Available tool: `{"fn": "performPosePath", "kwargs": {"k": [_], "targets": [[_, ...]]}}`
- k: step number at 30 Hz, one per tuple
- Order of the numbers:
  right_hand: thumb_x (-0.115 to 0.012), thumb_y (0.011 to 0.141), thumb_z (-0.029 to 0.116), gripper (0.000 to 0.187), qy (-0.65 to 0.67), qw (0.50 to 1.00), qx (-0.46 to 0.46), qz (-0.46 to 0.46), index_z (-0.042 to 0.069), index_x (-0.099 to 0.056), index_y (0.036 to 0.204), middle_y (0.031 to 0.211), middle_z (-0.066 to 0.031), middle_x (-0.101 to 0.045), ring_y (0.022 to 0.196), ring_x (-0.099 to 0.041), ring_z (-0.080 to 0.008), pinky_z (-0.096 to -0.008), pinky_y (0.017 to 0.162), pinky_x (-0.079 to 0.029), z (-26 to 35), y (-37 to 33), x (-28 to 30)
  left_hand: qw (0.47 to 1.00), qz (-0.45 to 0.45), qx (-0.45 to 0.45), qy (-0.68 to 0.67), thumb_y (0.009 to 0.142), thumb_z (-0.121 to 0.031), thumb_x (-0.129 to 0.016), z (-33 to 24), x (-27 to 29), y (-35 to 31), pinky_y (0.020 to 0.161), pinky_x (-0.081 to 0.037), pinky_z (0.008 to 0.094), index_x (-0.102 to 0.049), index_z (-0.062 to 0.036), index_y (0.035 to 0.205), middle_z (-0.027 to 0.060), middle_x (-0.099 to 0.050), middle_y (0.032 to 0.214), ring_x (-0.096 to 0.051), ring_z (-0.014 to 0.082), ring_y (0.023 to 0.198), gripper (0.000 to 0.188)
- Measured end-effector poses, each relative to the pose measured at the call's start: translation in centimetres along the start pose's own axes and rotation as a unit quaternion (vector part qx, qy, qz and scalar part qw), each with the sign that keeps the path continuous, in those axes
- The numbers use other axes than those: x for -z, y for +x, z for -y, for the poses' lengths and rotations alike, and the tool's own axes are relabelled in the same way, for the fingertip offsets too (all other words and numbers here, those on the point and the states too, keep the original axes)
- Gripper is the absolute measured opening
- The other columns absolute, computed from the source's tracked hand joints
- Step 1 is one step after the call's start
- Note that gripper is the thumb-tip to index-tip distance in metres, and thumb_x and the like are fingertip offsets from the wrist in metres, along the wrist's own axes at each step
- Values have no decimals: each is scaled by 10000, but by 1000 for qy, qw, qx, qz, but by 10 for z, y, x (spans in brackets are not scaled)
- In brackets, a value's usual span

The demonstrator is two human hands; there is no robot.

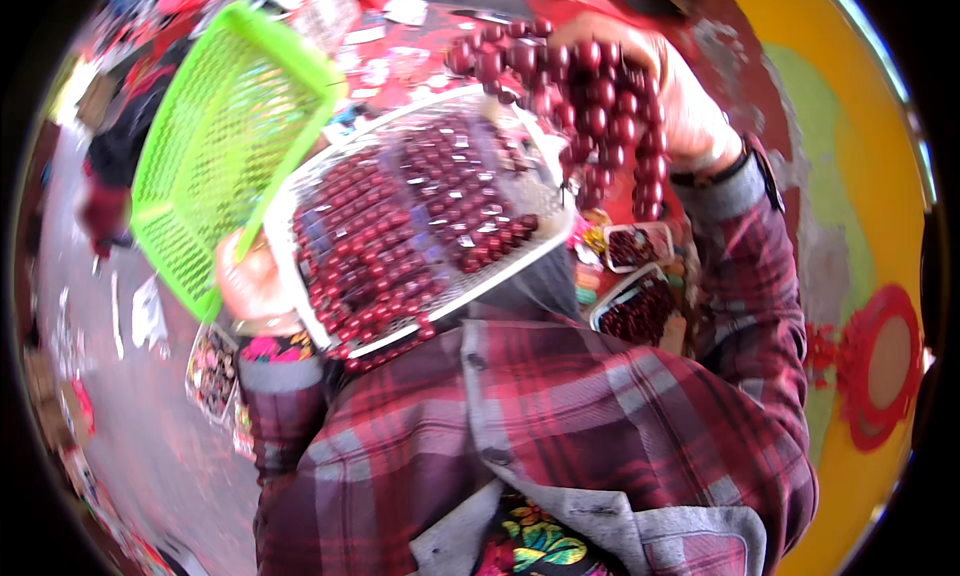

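Head | white basket [556,228]: beads [360,238] | left hand [255,284] grips green basket [318,74] | right hand [688,106] clutches strands [600,94]

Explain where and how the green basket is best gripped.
Probably pinch the green basket by its left edge, coming from the left: that edge stands free, while the left hand covers the lower-right rim and the white basket crowds the right side.

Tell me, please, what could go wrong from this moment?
The strands hanging from the right hand could slip or tangle.
The green basket, tilted in the left hand close beside the white tray, might knock it.
Beads seeming to lie over the tray's near rim may slide off.
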State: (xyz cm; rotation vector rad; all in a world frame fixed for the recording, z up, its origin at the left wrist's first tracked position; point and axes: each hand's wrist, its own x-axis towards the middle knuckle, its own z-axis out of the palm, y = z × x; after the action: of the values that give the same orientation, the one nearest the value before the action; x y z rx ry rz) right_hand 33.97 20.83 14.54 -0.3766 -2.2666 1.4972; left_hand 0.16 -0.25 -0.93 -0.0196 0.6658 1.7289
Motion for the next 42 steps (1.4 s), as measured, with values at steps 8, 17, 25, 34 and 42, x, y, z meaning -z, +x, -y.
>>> {"fn": "performPosePath", "kwargs": {"k": [8, 17, 25, 34, 42], "targets": [[-656, 792, 58, 267, -176, 921, -225, -263, 55, -630, 1058, 861, -9, -676, 769, -612, -91, -271, 724, -511, -94, -126, 95, 999, 30, 9, 16, 854, -218, -534, -23, 37, 12, 955, -403, 427, -496, 67, 1198, 195, -567, 1182, -537, 300, 1083, 448], [-758, 635, 204, 472, -160, 717, -562, -381, 65, -657, 1075, 933, -124, -690, 853, -665, -204, -313, 779, -507, -325, -337, 79, 994, -63, -36, 83, 864, -254, -535, -37, 49, 16, 963, -411, 405, -467, 74, 1245, 205, -550, 1223, -529, 296, 1107, 508], [-735, 634, 276, 472, -164, 635, -658, -371, 75, -662, 1055, 1092, -183, -640, 1062, -596, -312, -352, 909, -465, -424, -416, 26, 990, -31, -47, 131, 899, -248, -509, -41, 47, 6, 956, -412, 392, -399, 83, 1276, 227, -518, 1216, -514, 281, 1087, 513], [-598, 780, 224, 503, -256, 593, -701, -304, 91, -487, 1252, 1188, -188, -590, 1098, -580, -328, -428, 909, -473, -419, -383, -1, 985, -31, -32, 166, 903, -243, -487, -43, 40, 2, 887, -507, 426, -414, 48, 1288, 198, -524, 1245, -558, 286, 1086, 488], [-553, 820, 157, 485, -257, 539, -728, -337, 123, -450, 1293, 1228, -205, -551, 1081, -582, -337, -455, 900, -469, -429, -392, 19, 987, 6, 28, 158, 898, -270, -490, -33, 25, -1, 844, -543, 433, -401, 25, 1309, 169, -540, 1231, -578, 273, 1065, 514]]}}
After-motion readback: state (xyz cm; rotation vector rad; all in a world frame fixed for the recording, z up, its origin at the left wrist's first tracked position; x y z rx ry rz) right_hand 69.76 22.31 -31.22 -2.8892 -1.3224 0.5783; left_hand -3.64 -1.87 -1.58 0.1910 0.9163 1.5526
